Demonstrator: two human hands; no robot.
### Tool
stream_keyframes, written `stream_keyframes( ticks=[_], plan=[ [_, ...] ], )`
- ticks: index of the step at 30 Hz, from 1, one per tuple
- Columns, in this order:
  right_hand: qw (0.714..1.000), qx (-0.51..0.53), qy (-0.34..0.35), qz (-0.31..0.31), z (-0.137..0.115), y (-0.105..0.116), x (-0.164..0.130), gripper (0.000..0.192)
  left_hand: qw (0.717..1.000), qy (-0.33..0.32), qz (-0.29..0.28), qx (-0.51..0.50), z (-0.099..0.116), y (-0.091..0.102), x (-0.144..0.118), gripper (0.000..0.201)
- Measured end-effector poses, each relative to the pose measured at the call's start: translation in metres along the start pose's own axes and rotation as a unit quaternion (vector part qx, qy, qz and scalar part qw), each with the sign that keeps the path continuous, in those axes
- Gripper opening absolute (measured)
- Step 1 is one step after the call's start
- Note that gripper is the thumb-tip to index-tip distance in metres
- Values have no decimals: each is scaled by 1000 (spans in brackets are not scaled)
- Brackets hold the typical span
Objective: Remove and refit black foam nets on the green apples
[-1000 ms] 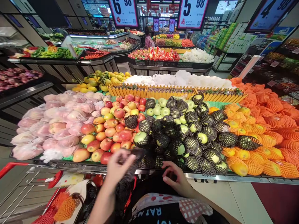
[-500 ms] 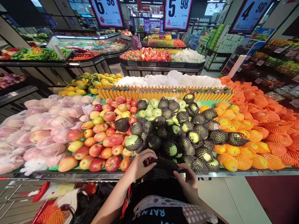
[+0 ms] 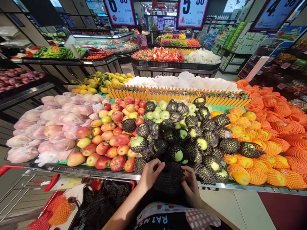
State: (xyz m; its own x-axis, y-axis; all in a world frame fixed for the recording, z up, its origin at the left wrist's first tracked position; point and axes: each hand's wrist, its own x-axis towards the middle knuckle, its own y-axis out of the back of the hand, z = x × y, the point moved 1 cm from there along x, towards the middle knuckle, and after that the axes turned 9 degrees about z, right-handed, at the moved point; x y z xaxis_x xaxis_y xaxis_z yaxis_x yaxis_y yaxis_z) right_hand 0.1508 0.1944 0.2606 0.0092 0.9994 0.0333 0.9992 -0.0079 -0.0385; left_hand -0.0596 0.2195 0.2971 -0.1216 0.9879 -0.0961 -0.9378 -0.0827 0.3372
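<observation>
Two hands, left hand point(image 3: 150, 174) and right hand point(image 3: 190, 183), grip a black net-wrapped fruit point(image 3: 169, 177) between their closed fingers.

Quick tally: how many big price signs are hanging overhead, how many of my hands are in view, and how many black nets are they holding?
Big price signs: 3
Hands: 2, left hand, right hand
Black foam net held between them: 1
Total: 6

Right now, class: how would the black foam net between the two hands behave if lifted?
The black foam net looks soft and stretchy, bunching between left hand and right hand. Probably very light, floppy when empty. Its open mesh should resist slipping.
</observation>
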Motion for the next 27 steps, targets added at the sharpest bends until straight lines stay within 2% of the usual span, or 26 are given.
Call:
stream_keyframes(
  ticks=[3,5,7,9,11,13,15,19,22,25,27],
  plan=[
    [998,62,-11,11,-1,-9,7,39,997,-37,55,-48,-1,8,-7,42],
    [996,93,-1,11,-3,-12,10,46,988,-99,85,-80,-1,12,-12,43],
    [994,107,4,8,-4,-11,14,43,980,-169,64,-84,-2,12,-17,46],
    [994,105,10,21,-5,-7,16,35,979,-197,6,-48,-2,6,-20,42],
    [996,81,21,23,-5,-1,18,29,982,-186,-33,2,-5,-6,-23,36],
    [999,42,28,-5,0,9,17,26,983,-174,-33,41,-7,-21,-24,25],
    [999,0,25,-40,10,20,12,33,982,-179,-4,54,-8,-33,-26,20],
    [997,-75,-24,-26,40,49,-2,48,977,-189,85,40,-5,-46,-30,23],
    [989,-78,-87,-87,52,66,-13,49,982,-154,109,29,-8,-54,-36,30],
    [981,-46,-112,-150,47,79,-17,51,988,-104,109,25,-14,-67,-43,26],
    [975,-41,-121,-183,36,86,-16,46,991,-84,100,19,-14,-76,-44,23]
  ],
)
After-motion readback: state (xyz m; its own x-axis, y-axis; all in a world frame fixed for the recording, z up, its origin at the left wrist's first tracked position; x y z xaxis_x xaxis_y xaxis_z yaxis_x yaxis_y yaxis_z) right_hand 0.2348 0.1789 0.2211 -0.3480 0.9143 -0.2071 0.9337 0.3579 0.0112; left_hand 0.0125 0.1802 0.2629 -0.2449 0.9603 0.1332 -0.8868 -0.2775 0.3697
